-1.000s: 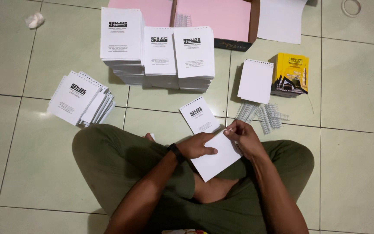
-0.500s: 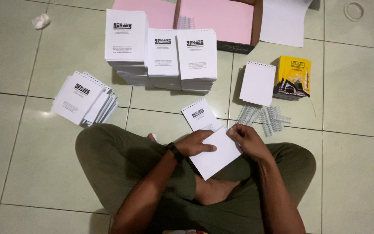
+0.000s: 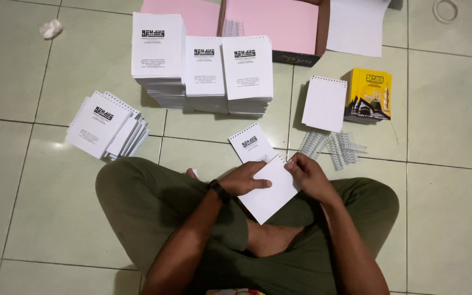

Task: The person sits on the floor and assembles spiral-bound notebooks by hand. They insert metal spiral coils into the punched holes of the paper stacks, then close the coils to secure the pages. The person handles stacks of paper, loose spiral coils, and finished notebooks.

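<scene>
the left hand [image 3: 245,179] lies flat on a small white pad [image 3: 271,188] held over the lap, fingers pressed down on its near left part, thumb hidden beneath. the right hand [image 3: 307,173] pinches the pad's upper right edge; its fingertips curl over that edge, so whether a wire coil sits between them is hard to make out, though it seems likely. the pad tilts like a diamond, its lower corner over the crossed legs [image 3: 192,218]. a dark wristband [image 3: 217,191] shows on the left wrist.

just beyond the pad, a printed spiral booklet [image 3: 251,143] lies on the tiled floor [image 3: 39,191], its near edge covered by the pad. a heap of loose wire coils [image 3: 334,148] lies just right of it, near the right hand. further off stand three stacks of printed sheets [image 3: 203,68], a blank white booklet [image 3: 324,102] leaning beside a yellow book stack [image 3: 369,95], and a fanned pile of finished booklets [image 3: 107,125] at the left. a pink-lined box [image 3: 271,24] is cut off by the top edge, as is a roll of tape [image 3: 444,10] in the corner. bare tiles spread left and right of the knees, giving open room there.
</scene>
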